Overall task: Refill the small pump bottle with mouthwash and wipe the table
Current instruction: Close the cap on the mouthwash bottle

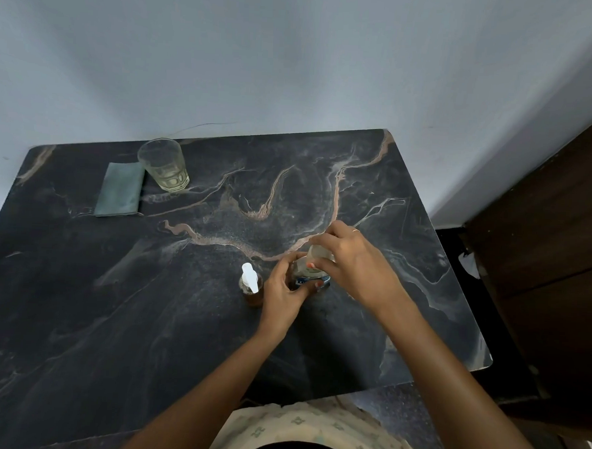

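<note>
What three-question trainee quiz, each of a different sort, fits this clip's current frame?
1. True or false: the small pump bottle still wears its pump.
2. Which hand covers the cap of the mouthwash bottle? A left hand B right hand
3. Fill in: the folded cloth lies beside the ____.

Key: 1 true. 2 B: right hand on the cap, left hand on the body. 3 glass.

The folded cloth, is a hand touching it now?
No, the folded cloth lies beside the glass, far from both hands.
</note>
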The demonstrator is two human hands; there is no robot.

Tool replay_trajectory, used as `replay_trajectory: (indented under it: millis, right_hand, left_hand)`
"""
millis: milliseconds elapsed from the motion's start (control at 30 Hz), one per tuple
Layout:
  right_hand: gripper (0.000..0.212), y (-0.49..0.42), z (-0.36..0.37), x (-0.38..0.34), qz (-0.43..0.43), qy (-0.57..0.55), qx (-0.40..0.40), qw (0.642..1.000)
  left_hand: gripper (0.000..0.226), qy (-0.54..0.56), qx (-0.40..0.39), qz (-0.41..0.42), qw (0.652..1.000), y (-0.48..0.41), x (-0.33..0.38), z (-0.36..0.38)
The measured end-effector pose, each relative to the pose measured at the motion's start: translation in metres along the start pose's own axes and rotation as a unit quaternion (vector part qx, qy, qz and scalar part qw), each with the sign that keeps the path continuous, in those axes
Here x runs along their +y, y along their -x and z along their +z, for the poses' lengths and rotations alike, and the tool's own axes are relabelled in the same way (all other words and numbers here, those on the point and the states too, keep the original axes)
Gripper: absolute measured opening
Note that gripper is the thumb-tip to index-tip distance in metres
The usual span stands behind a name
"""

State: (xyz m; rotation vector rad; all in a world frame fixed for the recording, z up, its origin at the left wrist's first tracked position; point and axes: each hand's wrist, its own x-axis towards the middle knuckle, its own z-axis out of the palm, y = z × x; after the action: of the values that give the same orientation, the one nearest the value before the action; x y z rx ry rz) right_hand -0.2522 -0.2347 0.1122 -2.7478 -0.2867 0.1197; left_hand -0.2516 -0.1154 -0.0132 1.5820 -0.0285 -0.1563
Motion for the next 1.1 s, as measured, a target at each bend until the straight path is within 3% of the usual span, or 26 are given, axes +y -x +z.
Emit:
replay_trajectory:
  millis: [100,300,733,1100]
  right_hand:
    - [0.039,0.0,0.0,0.002,-0.003,-0.007,0.0,1.0]
    - [0.043,0.0,-0.006,0.007,-0.088,-0.034,-0.051,0.994]
    - [0.036,0.0,0.007,0.008,-0.038,-0.042,-0.011,0.998]
    - [0.034,0.008,0.036,0.0,0.027,-0.113,0.161,0.98]
  left_hand:
    - [0.056,0.004,-0.002,0.004,1.0,0.0,0.0,0.0]
    - [0.053,-0.006,0.001,0.003,1.0,-0.001,-0.001,0.0]
    - [0.056,-0.004,0.006,0.018,1.0,0.001,0.004,0.001]
    - [0.049,-0.033,0.001,0.011,0.999,0.002,0.007,0.0]
